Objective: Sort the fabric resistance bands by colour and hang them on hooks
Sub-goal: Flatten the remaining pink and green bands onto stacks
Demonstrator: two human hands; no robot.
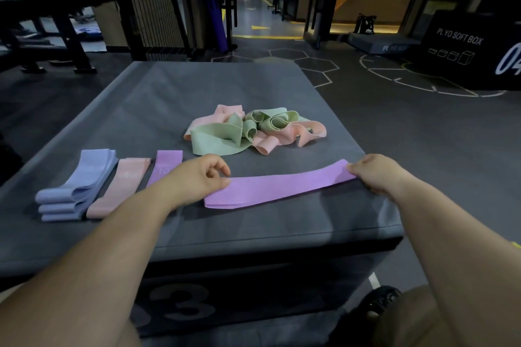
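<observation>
Both hands pinch a purple band [279,187] flat on the grey box [197,87], left hand [201,177] at one end, right hand [375,172] at the other. Sorted bands [76,189] sit left; a green-pink pile [253,129] lies behind.

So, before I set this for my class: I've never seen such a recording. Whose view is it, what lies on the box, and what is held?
There is no machine: one camera on a person's head looks down at their bare hands. The left grip and right grip each pinch an end of a long purple fabric band, flat on a grey padded box. At left lie a stack of lilac-blue bands, a flat pink band and another purple band. Behind sits a tangled heap of green and pink bands.
</observation>
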